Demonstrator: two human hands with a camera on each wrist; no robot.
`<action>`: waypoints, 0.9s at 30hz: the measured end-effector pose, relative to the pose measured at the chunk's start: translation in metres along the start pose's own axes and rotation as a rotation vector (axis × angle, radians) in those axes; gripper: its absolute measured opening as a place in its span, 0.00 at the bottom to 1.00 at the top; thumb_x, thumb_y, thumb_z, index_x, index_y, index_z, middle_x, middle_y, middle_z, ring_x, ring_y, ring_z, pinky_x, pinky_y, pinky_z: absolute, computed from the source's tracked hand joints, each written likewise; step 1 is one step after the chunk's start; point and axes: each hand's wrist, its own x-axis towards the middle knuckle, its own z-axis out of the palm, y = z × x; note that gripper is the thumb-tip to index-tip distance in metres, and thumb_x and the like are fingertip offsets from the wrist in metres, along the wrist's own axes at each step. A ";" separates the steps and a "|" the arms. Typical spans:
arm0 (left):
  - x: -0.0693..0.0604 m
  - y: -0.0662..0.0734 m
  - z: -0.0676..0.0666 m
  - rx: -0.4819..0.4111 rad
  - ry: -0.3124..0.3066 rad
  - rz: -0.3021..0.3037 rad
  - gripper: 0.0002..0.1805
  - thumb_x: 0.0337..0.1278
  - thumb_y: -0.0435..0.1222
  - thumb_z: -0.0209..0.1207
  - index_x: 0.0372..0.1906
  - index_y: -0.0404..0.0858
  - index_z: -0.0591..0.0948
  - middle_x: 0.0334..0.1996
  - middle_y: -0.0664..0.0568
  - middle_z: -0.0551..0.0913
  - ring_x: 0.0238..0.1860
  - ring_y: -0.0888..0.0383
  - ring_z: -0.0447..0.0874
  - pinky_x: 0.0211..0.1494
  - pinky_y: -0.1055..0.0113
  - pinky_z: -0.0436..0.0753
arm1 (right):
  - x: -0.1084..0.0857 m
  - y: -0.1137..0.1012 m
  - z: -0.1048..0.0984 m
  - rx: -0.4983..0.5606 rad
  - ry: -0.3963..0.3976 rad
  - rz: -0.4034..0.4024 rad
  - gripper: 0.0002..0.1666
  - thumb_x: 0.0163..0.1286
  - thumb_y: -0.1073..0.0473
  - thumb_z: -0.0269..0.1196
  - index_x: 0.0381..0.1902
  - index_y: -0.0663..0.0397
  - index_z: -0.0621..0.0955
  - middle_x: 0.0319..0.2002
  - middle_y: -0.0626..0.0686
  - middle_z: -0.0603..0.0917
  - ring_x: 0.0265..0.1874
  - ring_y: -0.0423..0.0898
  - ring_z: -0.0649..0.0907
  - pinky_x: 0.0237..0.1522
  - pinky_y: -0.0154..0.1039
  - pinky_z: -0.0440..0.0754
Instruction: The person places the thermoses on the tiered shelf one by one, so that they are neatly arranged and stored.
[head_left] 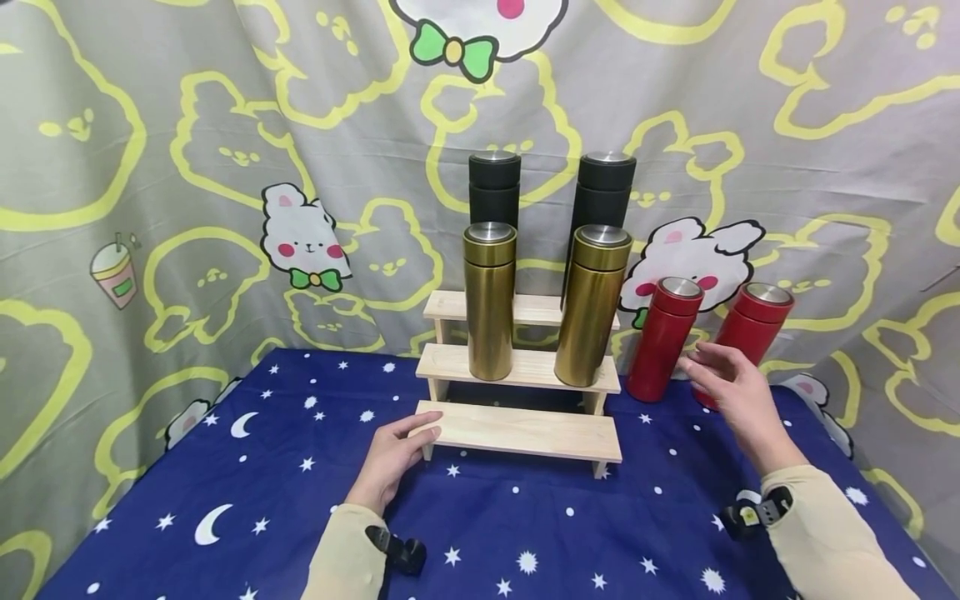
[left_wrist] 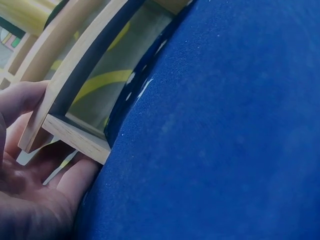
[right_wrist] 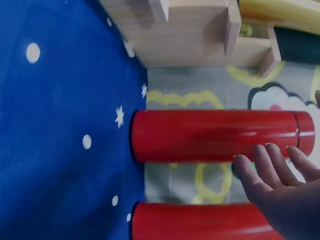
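A three-tier wooden stand (head_left: pixel 525 428) has my left hand (head_left: pixel 392 460) at the left end of its lowest step. Thumb and fingers hold that end, seen close in the left wrist view around the board and its leg (left_wrist: pixel 77 137). My right hand (head_left: pixel 735 402) is beside two red thermos bottles, the nearer-left one (head_left: pixel 662 346) and the right one (head_left: pixel 759 321), both upright on the cloth. Its fingers (right_wrist: pixel 265 170) are spread loosely by the left bottle's upper part and grip nothing; whether they touch it I cannot tell.
Two gold thermos bottles, left (head_left: pixel 490 321) and right (head_left: pixel 588 325), stand on the middle step. Behind them two black ones, left (head_left: pixel 495 190) and right (head_left: pixel 602 200), occupy the top step. Blue starry cloth (head_left: pixel 300 500) covers the table; a patterned curtain (head_left: pixel 405 167) hangs behind.
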 end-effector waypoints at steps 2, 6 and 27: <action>-0.001 0.000 0.001 -0.003 0.002 0.000 0.18 0.56 0.36 0.69 0.52 0.36 0.86 0.60 0.40 0.76 0.45 0.55 0.81 0.48 0.63 0.79 | 0.002 0.006 -0.002 0.024 0.022 0.001 0.44 0.71 0.44 0.61 0.71 0.68 0.60 0.58 0.57 0.72 0.44 0.30 0.77 0.41 0.25 0.77; 0.000 0.001 0.001 -0.008 0.002 0.005 0.18 0.55 0.35 0.69 0.52 0.36 0.86 0.60 0.40 0.76 0.46 0.55 0.81 0.48 0.63 0.79 | 0.003 0.012 -0.005 0.007 0.048 0.014 0.45 0.71 0.44 0.61 0.71 0.68 0.59 0.60 0.61 0.71 0.45 0.29 0.75 0.42 0.23 0.75; 0.002 -0.004 0.000 -0.017 0.003 0.012 0.18 0.55 0.35 0.69 0.51 0.35 0.86 0.59 0.40 0.76 0.47 0.54 0.81 0.52 0.59 0.78 | 0.024 0.014 0.012 0.071 -0.004 0.075 0.60 0.68 0.43 0.64 0.78 0.59 0.39 0.76 0.65 0.47 0.72 0.64 0.52 0.64 0.63 0.57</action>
